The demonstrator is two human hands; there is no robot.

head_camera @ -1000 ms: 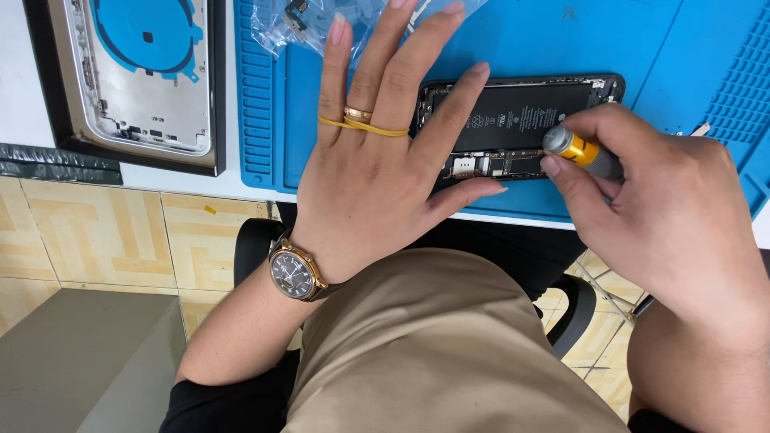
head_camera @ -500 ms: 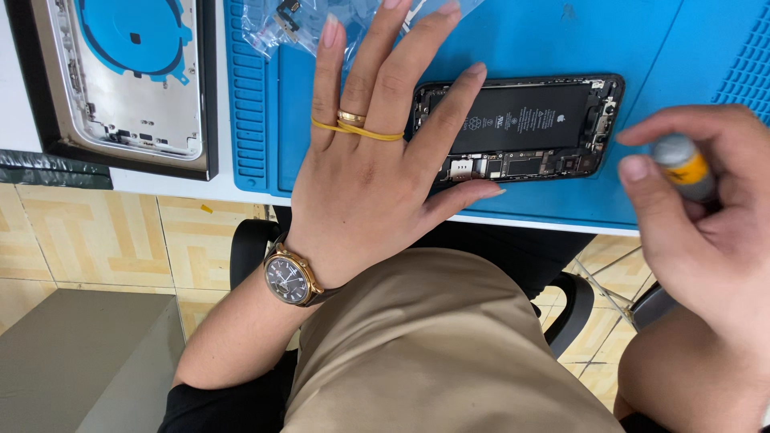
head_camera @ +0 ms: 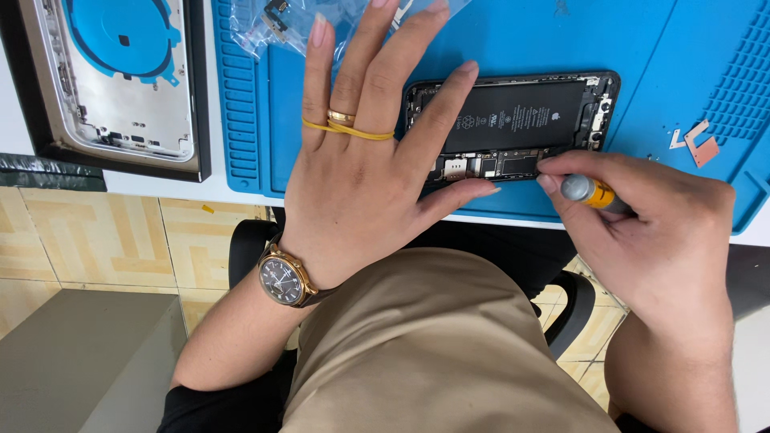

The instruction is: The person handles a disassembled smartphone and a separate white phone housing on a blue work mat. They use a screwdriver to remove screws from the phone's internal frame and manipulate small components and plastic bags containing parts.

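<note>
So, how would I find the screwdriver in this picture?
Start at the blue work mat, then go to the opened phone lying on it. At the phone's lower right edge, the right hand pinches the screwdriver: a small tool with a grey cap and an orange band.

Screwdriver tip — hidden behind right-hand fingers.

White desk carries blue work mat and, left of it, a dark tray with phone housing.
</note>
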